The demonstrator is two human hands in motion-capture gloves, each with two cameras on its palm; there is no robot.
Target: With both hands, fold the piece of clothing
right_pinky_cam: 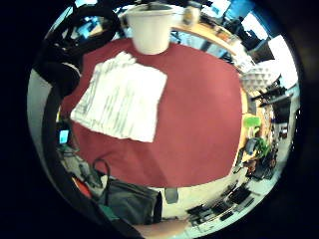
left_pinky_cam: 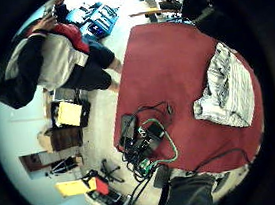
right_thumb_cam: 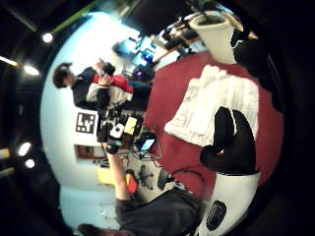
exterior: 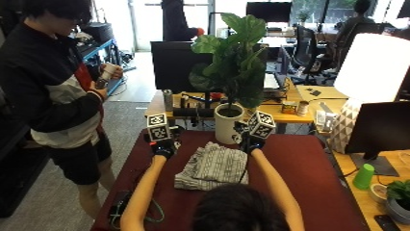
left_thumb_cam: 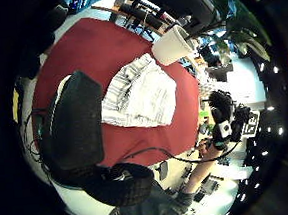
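A grey-and-white striped garment lies folded into a rough rectangle in the middle of the red table. My left hand hovers above the table just past the garment's far left corner. Level with it, my right hand hangs over the far right corner. Neither hand touches the cloth. The palm views look down on the garment from a distance. Left fingers and right fingers are loosely curled and hold nothing.
A white plant pot stands at the table's far edge, close behind the garment. Cables and small devices lie at the near left corner. A person stands left of the table. A monitor and green cup sit at the right.
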